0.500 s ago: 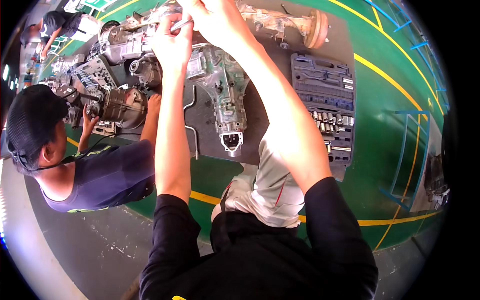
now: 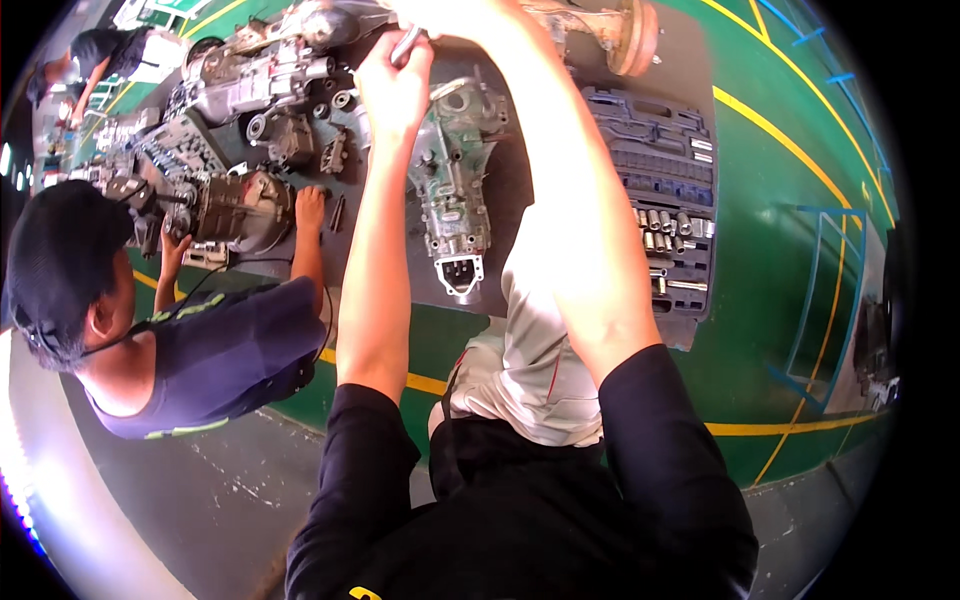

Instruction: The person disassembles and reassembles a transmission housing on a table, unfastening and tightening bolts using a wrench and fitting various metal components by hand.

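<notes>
My left hand (image 2: 396, 92) is closed around a shiny metal bar-like tool (image 2: 405, 47), whose exact kind is hard to tell. At the upper edge my right hand (image 2: 450, 14) is bright and partly cut off; its fingers curl close by the tool's upper end, and what they grip is hidden. Below both hands a greenish metal gearbox housing (image 2: 450, 190) lies on the dark bench, its open end (image 2: 460, 275) toward me. My left forearm passes left of the housing, my right forearm to its right.
An open socket set case (image 2: 655, 165) lies to the right, with several sockets (image 2: 662, 230). An axle housing (image 2: 630, 40) sits behind. At left a co-worker (image 2: 190, 350) in a dark cap handles another gearbox (image 2: 240, 212). Loose parts (image 2: 335, 150) and two small rods (image 2: 337, 213) lie between.
Both my forearms have shifted right in view. My left hand is slightly lower, and my right hand slides further past the upper edge. The bent metal rod is now hidden by my left arm.
</notes>
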`<state>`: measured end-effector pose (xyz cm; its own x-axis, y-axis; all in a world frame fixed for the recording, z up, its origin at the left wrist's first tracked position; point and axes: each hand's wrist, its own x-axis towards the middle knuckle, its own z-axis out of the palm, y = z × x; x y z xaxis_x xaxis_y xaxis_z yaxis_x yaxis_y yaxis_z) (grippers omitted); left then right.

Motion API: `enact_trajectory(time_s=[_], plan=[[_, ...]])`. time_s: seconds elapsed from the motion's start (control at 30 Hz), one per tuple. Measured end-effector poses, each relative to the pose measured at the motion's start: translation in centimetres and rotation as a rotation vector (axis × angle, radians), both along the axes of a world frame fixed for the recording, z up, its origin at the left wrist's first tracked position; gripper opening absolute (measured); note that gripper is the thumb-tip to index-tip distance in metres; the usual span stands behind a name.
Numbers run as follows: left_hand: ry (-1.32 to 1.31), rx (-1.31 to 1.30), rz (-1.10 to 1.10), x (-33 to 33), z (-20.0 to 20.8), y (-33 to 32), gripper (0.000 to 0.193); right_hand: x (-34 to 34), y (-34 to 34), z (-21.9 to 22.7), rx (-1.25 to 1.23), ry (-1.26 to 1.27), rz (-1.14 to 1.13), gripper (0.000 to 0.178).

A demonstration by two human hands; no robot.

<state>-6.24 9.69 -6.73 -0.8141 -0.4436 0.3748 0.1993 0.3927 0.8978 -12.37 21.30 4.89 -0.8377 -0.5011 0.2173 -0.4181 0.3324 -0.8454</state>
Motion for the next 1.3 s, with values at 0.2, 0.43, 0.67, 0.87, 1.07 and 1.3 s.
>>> enact_trajectory(time_s=[0.2, 0.43, 0.67, 0.87, 1.07, 1.3], plan=[[-0.063, -0.085, -0.03, 1.4, 2.1, -0.2, 0.013, -0.7, 1.8, 0.4, -0.003, 0.055, -0.046, 0.042], [0.025, -0.372, -0.013, -0.3, 5.6, 0.2, 0.014, -1.2, 2.9, 0.8, -0.576, 0.295, -0.063, 0.035], [0.062, -0.407, 0.045, -0.6, 6.1, 2.6, 0.017, -0.9, 5.3, 3.0, -0.376, 0.078, -0.062, 0.037], [0.062, -0.524, 0.157, -2.3, 4.0, 3.2, 0.019, -3.3, 4.5, 0.0, -0.45, 0.213, -0.198, 0.033], [-0.013, -0.616, 0.193, -1.8, 5.3, 2.6, 0.02, -3.1, 5.2, 0.7, -0.448, 0.193, -0.137, 0.029], [0.122, -0.84, 0.127, -5.9, 4.2, 0.5, 0.021, -6.3, 3.4, -1.7, -0.538, 0.237, -0.242, 0.02]])
